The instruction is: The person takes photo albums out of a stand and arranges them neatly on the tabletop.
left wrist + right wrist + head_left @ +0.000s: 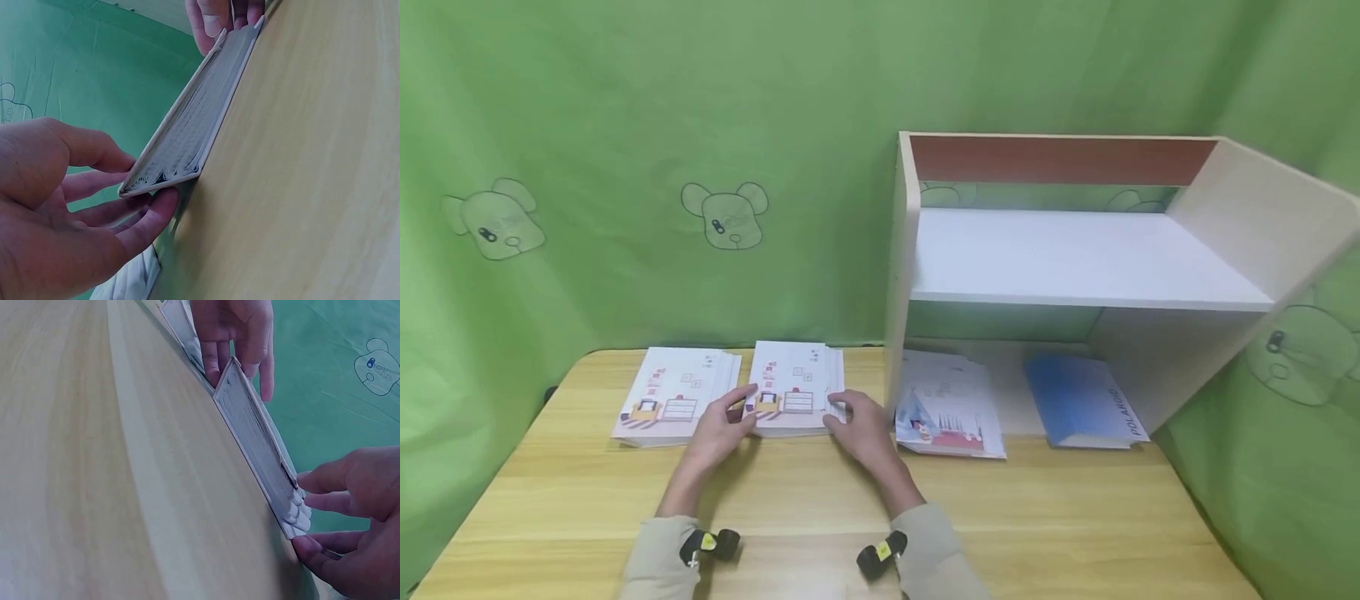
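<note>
A white photo album (790,379) with a printed cartoon cover lies near the table's back edge, between both hands. My left hand (721,425) grips its left end; in the left wrist view, the fingers (156,215) reach around the spine and cover edges. At the opposite end, my right hand (863,429) pinches the album, with thumb and fingers at the upper and lower covers in the right wrist view. The page edges (250,434) face the wrist cameras. To the left lies a similar white album (681,392), close beside my left hand.
A shelf unit (1090,254) stands on the right of the wooden table (805,500). Under its white board lie another white album (951,400) with a pink and blue picture and a blue one (1071,404) marked POLAROID. Green cloth (820,208) hangs behind.
</note>
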